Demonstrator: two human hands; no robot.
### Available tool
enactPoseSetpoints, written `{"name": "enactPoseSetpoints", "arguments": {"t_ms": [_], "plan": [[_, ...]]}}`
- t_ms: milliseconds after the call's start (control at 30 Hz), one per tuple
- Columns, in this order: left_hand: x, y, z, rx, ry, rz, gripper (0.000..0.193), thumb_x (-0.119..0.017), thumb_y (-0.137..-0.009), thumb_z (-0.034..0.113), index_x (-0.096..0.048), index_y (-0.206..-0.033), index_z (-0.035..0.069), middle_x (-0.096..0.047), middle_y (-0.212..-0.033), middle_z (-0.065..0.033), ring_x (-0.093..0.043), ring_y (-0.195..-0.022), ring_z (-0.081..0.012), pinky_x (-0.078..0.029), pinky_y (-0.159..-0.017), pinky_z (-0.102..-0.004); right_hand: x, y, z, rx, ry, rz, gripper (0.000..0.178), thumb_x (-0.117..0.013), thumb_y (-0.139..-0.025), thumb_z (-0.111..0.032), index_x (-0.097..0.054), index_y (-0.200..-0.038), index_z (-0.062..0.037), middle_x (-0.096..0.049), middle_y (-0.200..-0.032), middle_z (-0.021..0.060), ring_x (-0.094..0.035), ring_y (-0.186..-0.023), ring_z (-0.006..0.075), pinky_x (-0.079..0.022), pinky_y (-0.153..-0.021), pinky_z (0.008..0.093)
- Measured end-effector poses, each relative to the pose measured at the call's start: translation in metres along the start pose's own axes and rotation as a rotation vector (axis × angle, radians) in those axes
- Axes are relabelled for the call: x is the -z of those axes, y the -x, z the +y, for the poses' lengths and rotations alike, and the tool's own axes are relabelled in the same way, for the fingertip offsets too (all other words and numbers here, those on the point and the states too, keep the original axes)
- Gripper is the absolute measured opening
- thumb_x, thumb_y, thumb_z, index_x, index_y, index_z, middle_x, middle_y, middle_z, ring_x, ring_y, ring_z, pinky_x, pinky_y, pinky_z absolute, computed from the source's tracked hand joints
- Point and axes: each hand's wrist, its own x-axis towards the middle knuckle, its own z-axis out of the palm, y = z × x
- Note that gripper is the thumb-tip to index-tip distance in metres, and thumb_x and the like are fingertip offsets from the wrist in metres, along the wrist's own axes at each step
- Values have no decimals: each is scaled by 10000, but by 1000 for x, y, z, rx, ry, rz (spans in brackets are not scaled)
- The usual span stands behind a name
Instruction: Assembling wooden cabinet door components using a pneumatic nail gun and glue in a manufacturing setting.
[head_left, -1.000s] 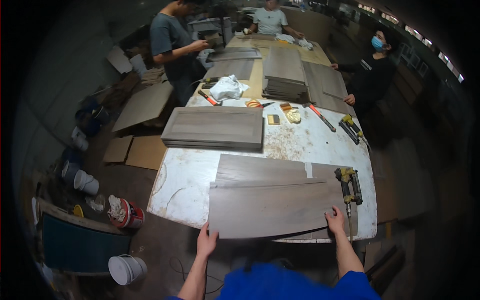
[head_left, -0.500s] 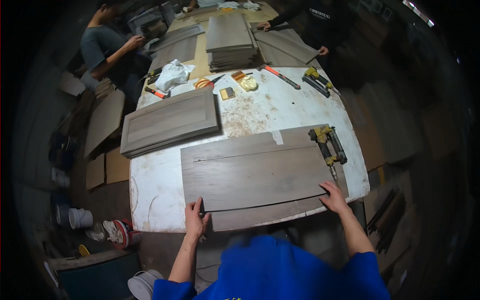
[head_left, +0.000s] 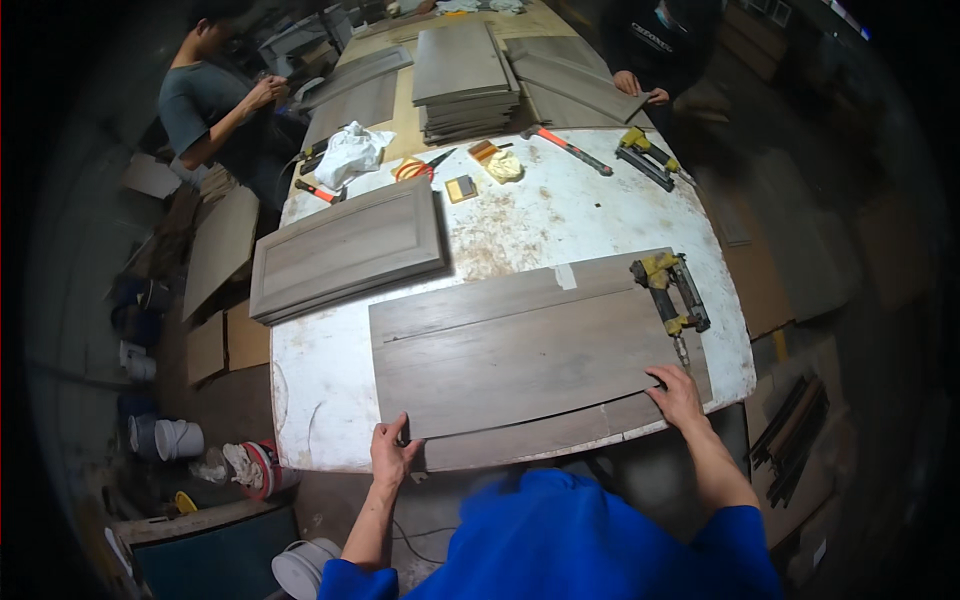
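Note:
A grey-brown wood panel point(head_left: 520, 365) lies flat before me, on top of another board whose front strip point(head_left: 520, 447) shows below the upper panel's near edge. My left hand point(head_left: 394, 452) pinches the upper panel's near left corner, index finger on top. At the right part of the same edge, my right hand point(head_left: 678, 397) has thumb and fingers closed on it. A yellow and black nail gun point(head_left: 672, 293) rests on the panel's right end, just beyond my right hand. A pale patch point(head_left: 566, 276) marks the far edge.
Stacked framed cabinet doors point(head_left: 345, 245) stand at the left of the white table point(head_left: 320, 390). Farther off are a hammer point(head_left: 568, 150), a second nail gun point(head_left: 645, 158), scissors point(head_left: 420, 168), a white cloth point(head_left: 355, 152) and a panel pile point(head_left: 460, 65). Two people work across the table.
The view has shifted slightly. My fingers have closed more tightly around the panel's near edge. The person at the far right has brought both hands together on a board.

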Motion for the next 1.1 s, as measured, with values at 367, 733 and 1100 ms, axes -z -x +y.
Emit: {"name": "enactPoseSetpoints", "arguments": {"t_ms": [367, 733, 1100], "plan": [[15, -1, -1, -99, -21, -56, 609, -860, -749, 49, -662, -1320, 118, -567, -920, -118, -586, -802, -266, -524, -744, -355, 2, -3, -1, 54, 113, 5, 475, -793, -801, -89, -665, -1256, -140, -640, -1020, 144, -631, -976, 379, -529, -845, 442], [12, -2, 1, -137, -24, -58, 623, -824, -768, 8, -640, -1351, 125, -548, -887, -123, -569, -779, -257, -522, -709, -359, 1, -2, 6, 49, 154, 0, 552, -809, -789, -102, -634, -1311, -133, -654, -1054, 157, -634, -980, 383, -532, -848, 441], [18, -6, 21, 46, 28, -168, 626, -792, -774, -3, -606, -1366, 75, -566, -1004, -164, -585, -878, -316, -517, -792, -395, 9, -5, 1, 65, 119, -49, 638, -786, -799, -104, -565, -1396, -152, -625, -1004, 139, -622, -929, 364, -527, -805, 451]]}}
